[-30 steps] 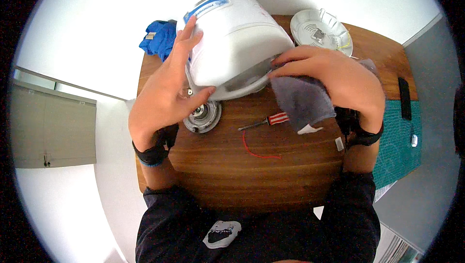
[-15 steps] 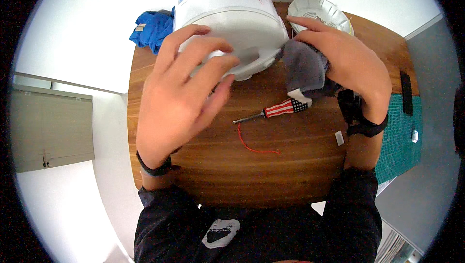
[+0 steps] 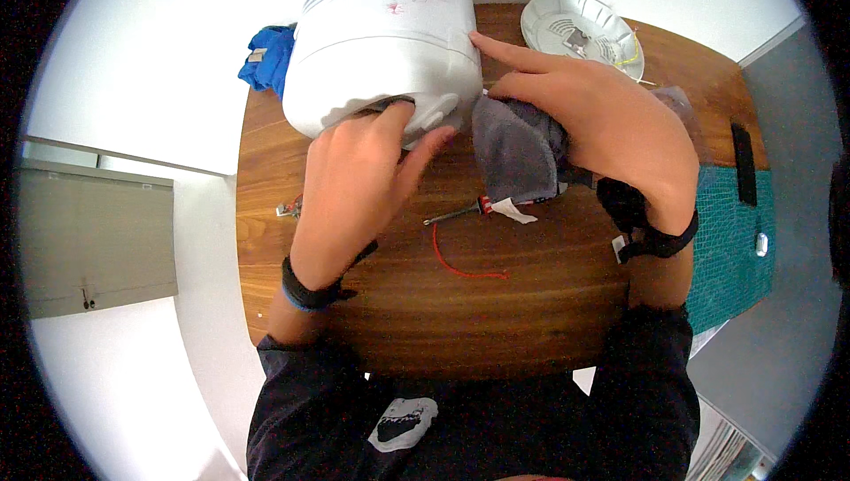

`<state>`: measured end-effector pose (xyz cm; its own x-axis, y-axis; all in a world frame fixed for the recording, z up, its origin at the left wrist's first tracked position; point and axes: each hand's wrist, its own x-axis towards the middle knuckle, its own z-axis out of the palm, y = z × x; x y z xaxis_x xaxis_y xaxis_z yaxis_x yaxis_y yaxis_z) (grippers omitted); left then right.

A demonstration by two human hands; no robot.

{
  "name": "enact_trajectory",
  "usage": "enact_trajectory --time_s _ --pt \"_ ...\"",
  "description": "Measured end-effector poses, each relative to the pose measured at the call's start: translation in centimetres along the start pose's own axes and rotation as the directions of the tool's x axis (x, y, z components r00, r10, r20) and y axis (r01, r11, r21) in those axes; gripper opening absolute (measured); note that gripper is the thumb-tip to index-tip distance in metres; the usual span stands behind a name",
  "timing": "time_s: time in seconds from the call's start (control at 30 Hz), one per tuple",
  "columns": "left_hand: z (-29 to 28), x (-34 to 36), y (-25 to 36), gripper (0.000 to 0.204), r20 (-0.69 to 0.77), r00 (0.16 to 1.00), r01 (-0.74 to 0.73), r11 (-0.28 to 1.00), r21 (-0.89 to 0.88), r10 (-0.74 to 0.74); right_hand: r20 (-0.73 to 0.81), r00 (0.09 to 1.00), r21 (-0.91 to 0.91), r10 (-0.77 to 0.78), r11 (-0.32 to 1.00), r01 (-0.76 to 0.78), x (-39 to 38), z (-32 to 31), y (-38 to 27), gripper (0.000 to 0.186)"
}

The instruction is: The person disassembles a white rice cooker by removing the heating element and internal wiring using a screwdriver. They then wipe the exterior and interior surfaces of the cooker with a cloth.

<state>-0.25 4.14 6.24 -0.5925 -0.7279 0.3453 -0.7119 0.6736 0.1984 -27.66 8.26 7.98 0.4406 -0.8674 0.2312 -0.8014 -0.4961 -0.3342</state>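
Note:
A white rice cooker with a floral print lies tipped on the table's far side. My left hand has its fingers curled into a dark recess at the cooker's near end, with the thumb beside it; the fingertips are hidden. In my right hand is a dark grey cloth, held between the cooker and my wrist. The right index finger reaches out to the cooker's side. Below the cloth lies a screwdriver, its handle mostly covered by the cloth and its white tag.
Behind my right hand sits a round white plastic base with wires. A red wire lies near the screwdriver. Blue cloth is at the far left. On the right are a green cutting mat and a black strip-shaped object.
My left hand has come down and right onto the cooker, which has turned and shifted left. My right hand has moved left with the grey cloth, covering the screwdriver's handle.

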Motion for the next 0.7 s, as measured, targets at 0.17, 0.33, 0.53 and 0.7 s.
enact_trajectory --time_s 0.17,0.33,0.53,0.7 --pt "0.8 0.8 -0.3 0.038 0.094 0.995 0.034 0.998 -0.051 -0.029 -0.059 0.998 0.019 -0.037 0.999 0.038 -0.3 -0.1 1.4 0.045" --pt "0.6 1.1 -0.1 0.036 0.097 0.995 0.022 0.99 -0.141 -0.008 -0.221 0.968 -0.162 0.119 0.974 -0.157 -0.5 -0.4 3.2 0.054" --pt "0.3 0.7 -0.3 0.035 0.124 0.992 0.008 0.993 -0.118 0.007 -0.356 0.915 0.161 0.191 0.977 -0.141 1.1 -0.8 0.1 0.065" --pt "-1.6 0.3 -0.5 0.029 0.32 0.947 0.027 0.992 -0.127 0.015 -0.356 0.934 0.065 0.004 0.998 0.02 2.1 1.5 0.9 0.065"
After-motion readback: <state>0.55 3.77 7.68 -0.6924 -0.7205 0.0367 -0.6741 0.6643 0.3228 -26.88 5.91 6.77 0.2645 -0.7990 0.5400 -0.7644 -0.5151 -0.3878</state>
